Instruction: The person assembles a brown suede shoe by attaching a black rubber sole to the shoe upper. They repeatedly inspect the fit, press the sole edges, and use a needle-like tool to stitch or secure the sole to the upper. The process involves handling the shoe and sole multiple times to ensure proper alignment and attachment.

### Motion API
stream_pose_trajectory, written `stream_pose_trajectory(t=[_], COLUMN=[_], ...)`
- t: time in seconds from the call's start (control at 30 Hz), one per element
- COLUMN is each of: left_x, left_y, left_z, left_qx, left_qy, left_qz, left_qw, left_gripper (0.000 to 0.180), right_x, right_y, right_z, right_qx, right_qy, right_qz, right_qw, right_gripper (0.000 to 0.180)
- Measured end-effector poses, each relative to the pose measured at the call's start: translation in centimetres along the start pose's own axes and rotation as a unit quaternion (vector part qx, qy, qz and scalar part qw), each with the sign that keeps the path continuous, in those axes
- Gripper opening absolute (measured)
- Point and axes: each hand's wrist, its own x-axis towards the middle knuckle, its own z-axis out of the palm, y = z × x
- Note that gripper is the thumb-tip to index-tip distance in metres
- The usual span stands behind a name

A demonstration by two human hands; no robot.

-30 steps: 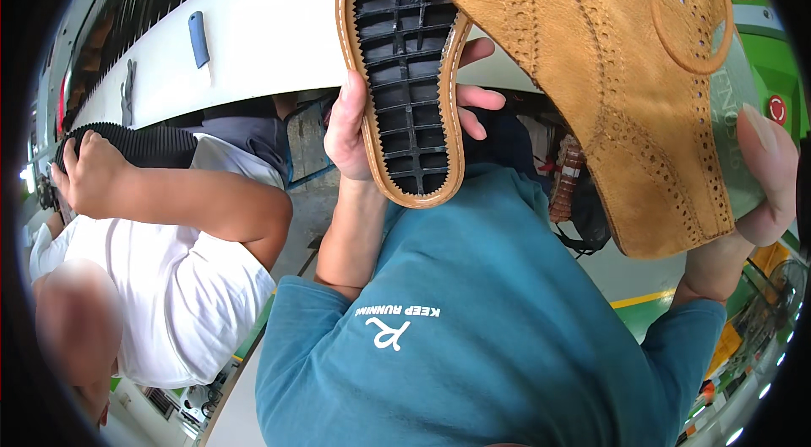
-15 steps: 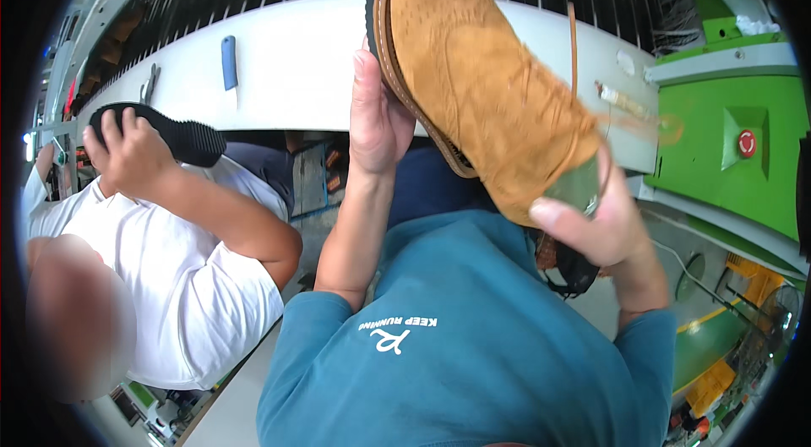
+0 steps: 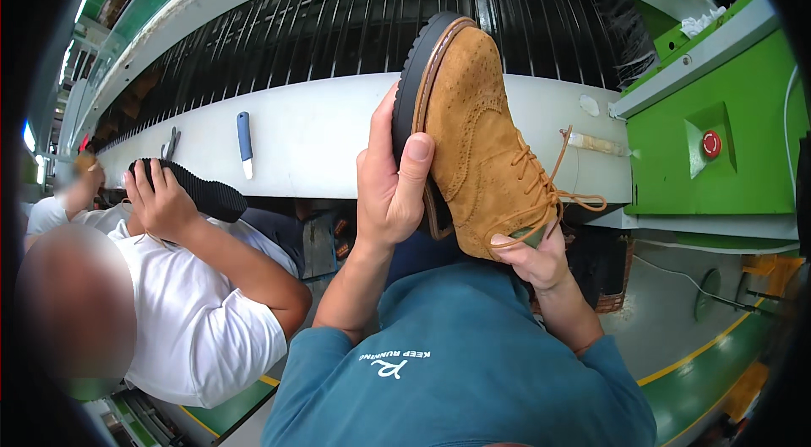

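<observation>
A tan suede lace-up shoe (image 3: 473,122) with punched holes is held up in front of me, toe pointing away and laces to the right. Along its left side run a stitched brown welt and a thick black sole (image 3: 410,67). My left hand (image 3: 390,189) is closed around the sole side, thumb across the welt and fingers behind the sole. At the heel end, my right hand (image 3: 539,263) pinches the shoe's collar, thumb on the near side. Loose laces (image 3: 583,200) hang out beside it. Something greenish shows inside the opening.
A white ledge (image 3: 312,151) fronts a conveyor of dark rods (image 3: 329,24). On it lie a blue-handled knife (image 3: 244,139), dark snips (image 3: 171,143) and a tube-like item (image 3: 596,144). A green machine panel with a red button (image 3: 711,144) stands right. At left, a co-worker holds a black sole (image 3: 207,192).
The shoe has come lower and tilted so more of its sole side shows. My left thumb now lies over the welt. My right hand has moved left and down, still at the heel end.
</observation>
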Motion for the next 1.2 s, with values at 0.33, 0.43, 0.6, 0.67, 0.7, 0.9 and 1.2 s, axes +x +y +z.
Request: stream_pose_trajectory(t=[0.33,0.43,0.6,0.67,0.7,0.9,1.2], left_x=[0.2,0.2,0.3,0.4,0.2,0.9,1.1], left_y=[1.8,1.5,0.6,0.4,0.4,-1.0,-1.7], left_z=[0.4,0.2,0.4,0.3,0.2,-0.6,-0.8], left_qx=[0.089,0.096,0.082,0.055,0.043,-0.031,-0.036], left_qy=[0.008,0.004,0.000,-0.005,-0.006,0.082,-0.016], left_qz=[-0.003,-0.003,-0.015,-0.039,-0.053,-0.090,-0.072], left_qw=[0.996,0.995,0.997,0.998,0.998,0.992,0.997], left_gripper=[0.052,0.047,0.048,0.049,0.050,0.046,0.042], right_x=[0.3,0.3,0.6,1.0,1.3,0.9,0.8], right_y=[-0.5,-0.7,-0.3,-0.7,-0.9,-2.9,-2.8], right_z=[-0.4,-0.8,-1.7,-2.7,-2.7,-0.3,-0.6], right_qx=[0.055,0.061,0.029,-0.027,-0.052,-0.145,-0.218], right_qy=[-0.002,0.003,-0.021,-0.040,-0.036,0.028,0.026], right_qz=[-0.021,-0.008,-0.020,-0.009,-0.008,0.009,-0.047], right_qw=[0.998,0.998,0.999,0.999,0.998,0.989,0.974], right_gripper=[0.078,0.075,0.072,0.077,0.081,0.101,0.096])
